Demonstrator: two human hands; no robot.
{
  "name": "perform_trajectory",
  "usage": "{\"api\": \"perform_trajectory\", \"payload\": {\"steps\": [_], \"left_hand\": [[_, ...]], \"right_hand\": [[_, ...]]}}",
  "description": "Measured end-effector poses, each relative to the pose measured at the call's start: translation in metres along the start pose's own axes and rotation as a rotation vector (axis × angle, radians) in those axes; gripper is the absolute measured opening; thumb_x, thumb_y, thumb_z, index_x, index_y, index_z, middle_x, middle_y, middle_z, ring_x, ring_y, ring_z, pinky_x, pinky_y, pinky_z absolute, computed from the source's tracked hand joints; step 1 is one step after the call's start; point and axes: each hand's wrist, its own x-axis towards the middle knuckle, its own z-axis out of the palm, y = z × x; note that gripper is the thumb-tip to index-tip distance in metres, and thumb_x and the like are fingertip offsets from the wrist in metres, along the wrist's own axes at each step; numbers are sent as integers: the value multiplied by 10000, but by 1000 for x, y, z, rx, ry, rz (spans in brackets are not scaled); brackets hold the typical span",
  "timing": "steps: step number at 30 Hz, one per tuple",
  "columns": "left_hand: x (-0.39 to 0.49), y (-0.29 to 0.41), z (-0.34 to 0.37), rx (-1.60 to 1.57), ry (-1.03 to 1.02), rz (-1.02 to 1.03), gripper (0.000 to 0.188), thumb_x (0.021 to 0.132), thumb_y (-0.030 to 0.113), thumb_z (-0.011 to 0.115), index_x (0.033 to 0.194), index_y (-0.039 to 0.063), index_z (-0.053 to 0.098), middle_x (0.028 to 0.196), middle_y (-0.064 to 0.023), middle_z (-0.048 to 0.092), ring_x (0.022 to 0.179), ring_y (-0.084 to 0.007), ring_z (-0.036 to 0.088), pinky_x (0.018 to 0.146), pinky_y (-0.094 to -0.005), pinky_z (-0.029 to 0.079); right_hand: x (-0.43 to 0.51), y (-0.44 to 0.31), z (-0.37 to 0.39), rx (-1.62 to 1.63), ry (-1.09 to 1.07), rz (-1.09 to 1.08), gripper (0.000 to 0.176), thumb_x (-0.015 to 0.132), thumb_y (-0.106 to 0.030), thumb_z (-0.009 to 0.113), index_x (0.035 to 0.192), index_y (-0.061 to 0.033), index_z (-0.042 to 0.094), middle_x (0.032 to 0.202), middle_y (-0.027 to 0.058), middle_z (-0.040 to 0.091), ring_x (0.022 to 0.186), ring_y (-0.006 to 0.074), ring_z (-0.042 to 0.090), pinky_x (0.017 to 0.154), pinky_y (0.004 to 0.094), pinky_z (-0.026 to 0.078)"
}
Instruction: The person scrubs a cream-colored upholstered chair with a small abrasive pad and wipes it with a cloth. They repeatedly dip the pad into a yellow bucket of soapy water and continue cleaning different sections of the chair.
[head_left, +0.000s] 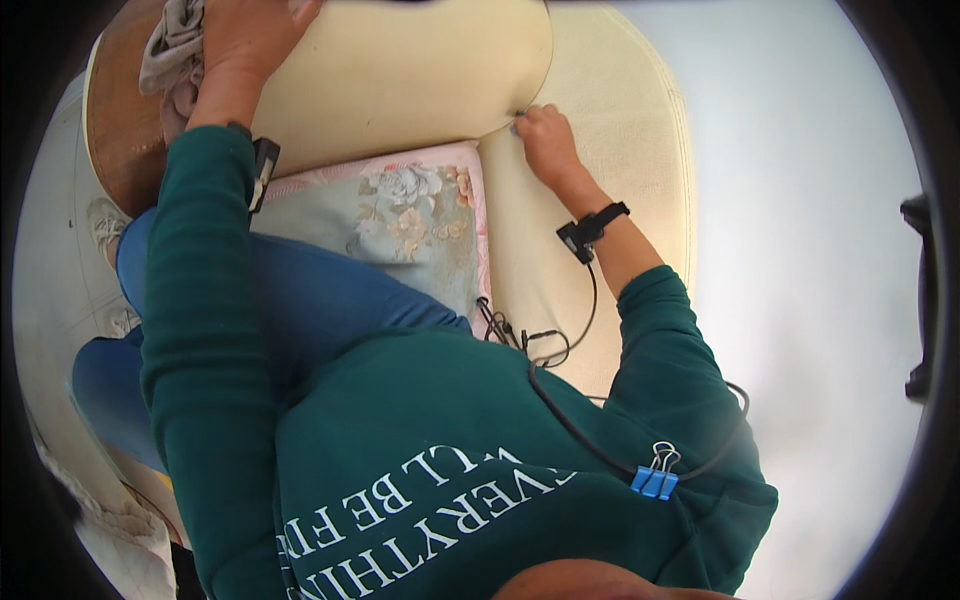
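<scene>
My left hand (251, 37) rests at the top left, over the padded cream sofa arm (405, 67). A crumpled grey-brown cloth (174, 52) lies against that hand, over the arm's brown wood front panel (124, 112). The upper frame edge cuts off most of the left fingers, so their grip is hidden. My right hand (551, 146) is at the seam where the arm meets the cream backrest (630, 142). Its fingers are curled around a small dark object (519, 115), mostly hidden by the fingertips and too small to name.
A floral seat cushion (409, 202) with pink edging lies below the arm. Black cables (517, 334) run by my hip, and a blue binder clip (656, 480) fixes one to my sweatshirt. A white wall (810, 225) stands behind the backrest. Pale shoes (109, 225) are on the tiled floor.
</scene>
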Motion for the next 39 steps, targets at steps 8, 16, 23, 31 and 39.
{"api": "perform_trajectory", "payload": {"steps": [8,16,23,31,39], "left_hand": [[0,-9,17,175,-39,49,466,913,475,693,1222,129,737,1345,-74,691,1266,-253,612,1160,-454,381],[-3,-10,15,115,-41,18,456,907,464,696,1215,129,734,1347,-74,681,1261,-259,609,1165,-456,373],[-2,-10,19,140,-48,29,450,909,468,701,1207,131,737,1348,-69,680,1264,-260,606,1158,-457,376],[1,-8,7,85,-33,8,439,883,434,730,1182,113,740,1337,-72,688,1262,-244,609,1157,-453,378],[0,-4,13,48,-27,25,421,848,407,743,1131,96,732,1275,-95,693,1233,-259,608,1151,-465,378]], "right_hand": [[101,112,-50,-260,354,190,144,896,-141,599,935,-140,737,865,91,670,846,325,631,730,459,515],[67,56,-3,-80,152,0,81,871,-101,597,857,-83,675,882,137,664,832,337,621,739,459,520],[141,139,-16,-204,315,131,181,912,-96,568,959,-93,742,899,146,687,865,372,628,757,476,530],[20,14,-29,-10,-251,-10,53,839,-56,607,827,-58,659,814,142,611,854,346,598,744,464,503],[126,107,4,-135,168,37,106,828,-41,580,852,-70,679,899,138,664,893,351,615,784,475,517]]}}
